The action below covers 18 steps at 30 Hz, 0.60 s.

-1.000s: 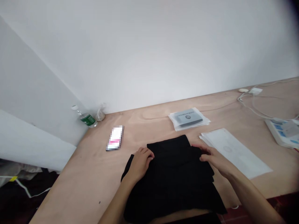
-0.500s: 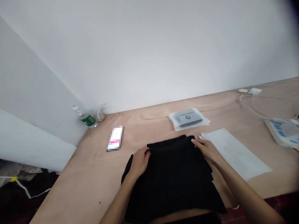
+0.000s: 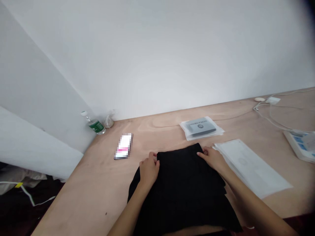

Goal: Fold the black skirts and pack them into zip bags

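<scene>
A black cloth garment [image 3: 184,186] lies folded in layers on the wooden table [image 3: 93,190], its near edge reaching the table's front. My left hand [image 3: 149,168] pinches its far left corner between thumb and fingers. At the far right corner, my right hand [image 3: 210,157] grips the fabric, thumb on top and fingers beyond the edge. Just right of my right hand lie flat white translucent bags [image 3: 251,165]. Beyond the cloth sits a grey packet [image 3: 202,127] on white translucent wrapping.
A phone [image 3: 123,146] lies left of the cloth. Near the wall corner are a green-labelled bottle [image 3: 96,126] and a small clear bag [image 3: 108,122]. White cables [image 3: 268,119] and a white-and-blue power strip [image 3: 301,144] are at right.
The cloth's far edge now looks straight, its upper layers lined up instead of stepped. My right hand has shifted slightly left and down at its corner. The view has moved a little.
</scene>
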Motion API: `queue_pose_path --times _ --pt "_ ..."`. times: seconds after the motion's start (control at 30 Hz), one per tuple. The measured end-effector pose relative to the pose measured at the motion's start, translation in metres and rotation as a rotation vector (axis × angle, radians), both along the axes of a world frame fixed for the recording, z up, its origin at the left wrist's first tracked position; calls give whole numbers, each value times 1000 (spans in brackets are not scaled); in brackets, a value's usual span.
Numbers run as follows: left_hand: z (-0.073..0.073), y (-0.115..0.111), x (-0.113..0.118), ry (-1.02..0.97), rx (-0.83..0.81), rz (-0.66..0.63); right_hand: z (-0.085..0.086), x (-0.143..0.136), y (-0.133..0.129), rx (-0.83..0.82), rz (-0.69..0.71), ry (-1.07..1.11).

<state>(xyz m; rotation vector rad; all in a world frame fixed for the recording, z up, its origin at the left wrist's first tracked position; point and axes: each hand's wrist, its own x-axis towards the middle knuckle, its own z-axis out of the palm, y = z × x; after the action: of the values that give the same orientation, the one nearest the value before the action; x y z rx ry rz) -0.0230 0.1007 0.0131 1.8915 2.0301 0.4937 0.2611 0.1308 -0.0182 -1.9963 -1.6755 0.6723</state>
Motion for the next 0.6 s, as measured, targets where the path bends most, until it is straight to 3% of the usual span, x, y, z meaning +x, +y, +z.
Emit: queue_pose_path --times 0.13,0.27,0.43,0.6 --pt "12 -10 -8 67 17 12 10 6 -15 1 -23 -4" --pt "25 -35 -41 86 -18 48 20 22 -45 -41 8 59" --pt "21 -53 -77 8 -183 55 14 32 -67 -109 70 192" --pt "18 -54 -78 -12 -195 -13 16 28 -70 -147 118 328"
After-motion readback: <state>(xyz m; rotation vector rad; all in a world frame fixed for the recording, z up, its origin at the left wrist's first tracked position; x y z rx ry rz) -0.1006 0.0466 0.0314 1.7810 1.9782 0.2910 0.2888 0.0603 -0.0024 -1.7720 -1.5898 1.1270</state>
